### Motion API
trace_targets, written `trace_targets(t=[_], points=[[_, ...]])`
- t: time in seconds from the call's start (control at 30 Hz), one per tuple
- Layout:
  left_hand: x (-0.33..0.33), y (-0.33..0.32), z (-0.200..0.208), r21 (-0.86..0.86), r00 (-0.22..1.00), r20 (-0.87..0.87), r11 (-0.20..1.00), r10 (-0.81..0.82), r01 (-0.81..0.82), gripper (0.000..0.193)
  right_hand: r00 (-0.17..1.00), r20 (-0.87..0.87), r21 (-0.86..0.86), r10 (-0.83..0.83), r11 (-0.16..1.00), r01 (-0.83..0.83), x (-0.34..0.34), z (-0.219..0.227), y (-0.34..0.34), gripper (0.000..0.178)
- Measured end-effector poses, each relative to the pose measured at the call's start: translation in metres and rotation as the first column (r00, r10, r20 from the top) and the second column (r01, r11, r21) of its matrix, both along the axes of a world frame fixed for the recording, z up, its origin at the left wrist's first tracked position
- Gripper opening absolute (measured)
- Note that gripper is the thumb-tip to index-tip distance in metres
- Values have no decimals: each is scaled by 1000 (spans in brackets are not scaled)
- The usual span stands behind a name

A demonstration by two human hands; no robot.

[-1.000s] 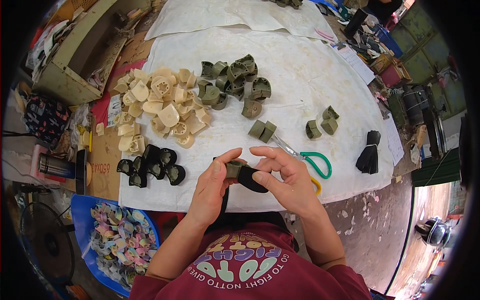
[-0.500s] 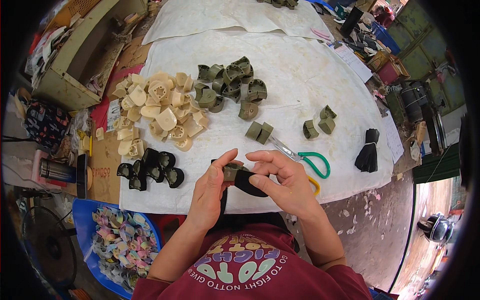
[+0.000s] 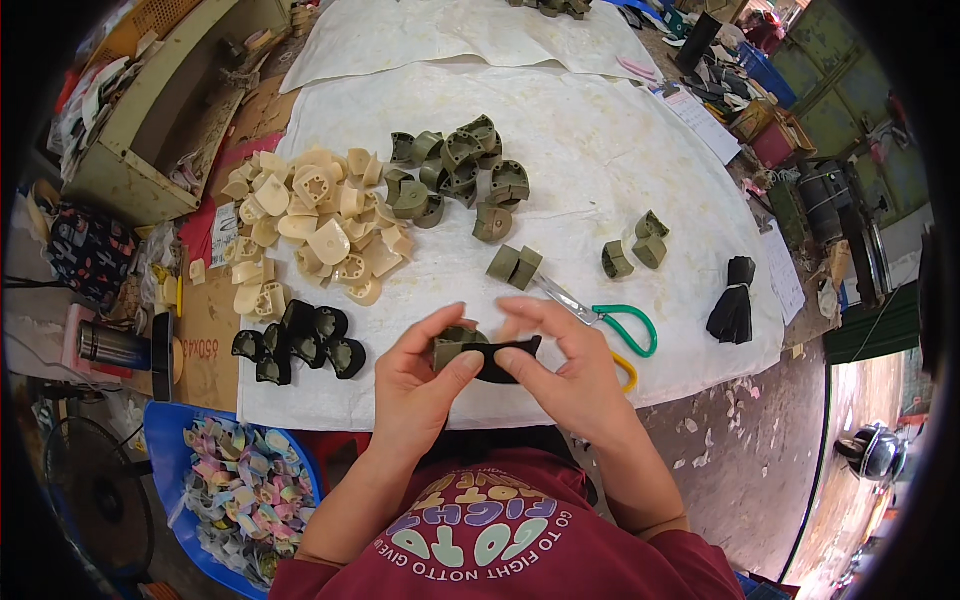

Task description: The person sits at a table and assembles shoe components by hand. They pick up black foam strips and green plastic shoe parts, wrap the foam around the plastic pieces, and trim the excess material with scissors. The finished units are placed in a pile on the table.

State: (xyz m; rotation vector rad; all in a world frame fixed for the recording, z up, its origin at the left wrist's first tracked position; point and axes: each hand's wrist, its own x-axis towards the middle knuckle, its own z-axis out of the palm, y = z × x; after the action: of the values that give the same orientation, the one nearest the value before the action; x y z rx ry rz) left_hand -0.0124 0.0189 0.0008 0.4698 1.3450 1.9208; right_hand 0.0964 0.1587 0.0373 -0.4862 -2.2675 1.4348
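Between my two hands is an olive-green shoe heel (image 3: pixel 449 350) with a black strip of covering material (image 3: pixel 497 366) lying along its near side. My left hand (image 3: pixel 420 385) is closed round the heel, its thumb pressing the strip. My right hand (image 3: pixel 572 380) pinches the strip's right part with its thumb below; its index finger is slightly blurred. To the left stand several black-covered heels (image 3: pixel 300 340). Just beyond my hands lies a pair of olive heels (image 3: pixel 515 266), beside scissors (image 3: pixel 628 330) with one green and one yellow handle, partly behind my right hand.
A white sheet (image 3: pixel 600 130) covers the table. On it are a pile of beige heels (image 3: pixel 325 225), more olive heels (image 3: pixel 462 160), a small olive group (image 3: pixel 635 247) and a tied bundle of black strips (image 3: pixel 733 303). A blue basin (image 3: pixel 160 450) of colourful scraps stands at lower left.
The black strip has been drawn across the heel's near side, and its hanging end no longer shows. My left thumb has come down onto the strip beside my right thumb.
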Motion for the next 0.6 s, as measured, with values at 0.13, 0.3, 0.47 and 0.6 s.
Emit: trace_targets(t=[0.13, 0.3, 0.47, 0.6], points=[[4, 1, -4, 125, 981, -111, 982, 157, -143, 68, 998, 5, 125, -68, 990, 67, 21, -26, -6, 39], [13, 3, -8, 146, 942, -303, 984, 142, -102, 72, 984, -128, -935, 127, 315, -162, 30, -60, -39, 37], [21, -6, -6, 137, 939, -335, 990, 83, -39, 73, 928, -323, -929, -183, 248, -274, 12, -64, -29, 31], [21, -11, -1, 83, 922, -387, 996, 9, 25, 76, 916, -349, -892, -196, 370, -261, 10, -67, -25, 22]])
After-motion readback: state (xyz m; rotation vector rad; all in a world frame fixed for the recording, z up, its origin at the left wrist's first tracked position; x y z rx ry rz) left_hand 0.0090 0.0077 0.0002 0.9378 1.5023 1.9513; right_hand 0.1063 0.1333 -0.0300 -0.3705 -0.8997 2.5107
